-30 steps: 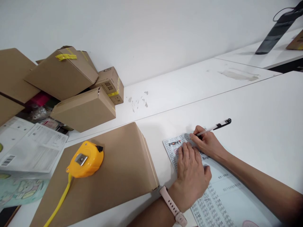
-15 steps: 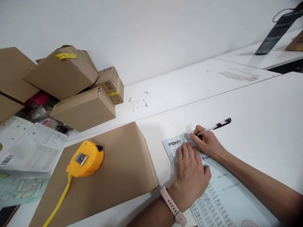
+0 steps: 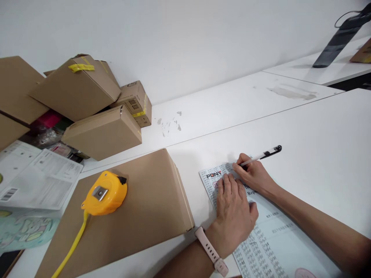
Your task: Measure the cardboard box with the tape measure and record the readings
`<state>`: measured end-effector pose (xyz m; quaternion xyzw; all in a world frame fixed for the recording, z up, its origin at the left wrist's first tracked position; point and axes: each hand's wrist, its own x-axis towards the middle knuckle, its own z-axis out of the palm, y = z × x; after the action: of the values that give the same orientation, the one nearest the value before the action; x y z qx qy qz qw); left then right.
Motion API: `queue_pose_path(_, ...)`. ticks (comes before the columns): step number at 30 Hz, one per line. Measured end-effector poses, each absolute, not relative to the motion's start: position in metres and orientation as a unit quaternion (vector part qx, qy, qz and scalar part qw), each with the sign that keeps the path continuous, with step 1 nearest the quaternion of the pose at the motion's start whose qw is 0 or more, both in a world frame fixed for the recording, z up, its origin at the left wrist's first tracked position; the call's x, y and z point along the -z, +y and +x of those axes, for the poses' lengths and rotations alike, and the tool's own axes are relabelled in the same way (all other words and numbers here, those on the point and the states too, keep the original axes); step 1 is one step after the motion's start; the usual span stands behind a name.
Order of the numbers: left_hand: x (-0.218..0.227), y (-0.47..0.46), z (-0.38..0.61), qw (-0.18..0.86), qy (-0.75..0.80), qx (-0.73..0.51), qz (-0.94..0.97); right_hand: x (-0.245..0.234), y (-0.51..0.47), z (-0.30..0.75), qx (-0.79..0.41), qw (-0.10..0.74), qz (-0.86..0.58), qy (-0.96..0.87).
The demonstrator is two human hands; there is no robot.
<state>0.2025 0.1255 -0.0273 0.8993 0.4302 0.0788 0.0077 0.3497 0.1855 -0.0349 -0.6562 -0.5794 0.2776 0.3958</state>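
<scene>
My right hand grips a white and black pen, its tip down on a printed sheet with dense text and a red and black logo at the top. My left hand lies flat on that sheet with fingers stretched out, holding it down just left of the pen tip. A pink watch strap circles my left wrist. The sheet rests on a white table.
A flat brown cardboard box lies left of the sheet, with a yellow tape measure on it and its tape trailing off the near edge. Several smaller cardboard boxes are piled at back left. White leaflets lie at far left.
</scene>
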Motion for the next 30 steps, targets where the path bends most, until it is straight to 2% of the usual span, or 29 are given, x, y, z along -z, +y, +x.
queue_pose_path(30, 0.0283, 0.1261, 0.2022, -0.003, 0.426, -0.085, 0.901, 0.0334, 0.1853, 0.3511, -0.277, 0.381, -0.668, -0.576)
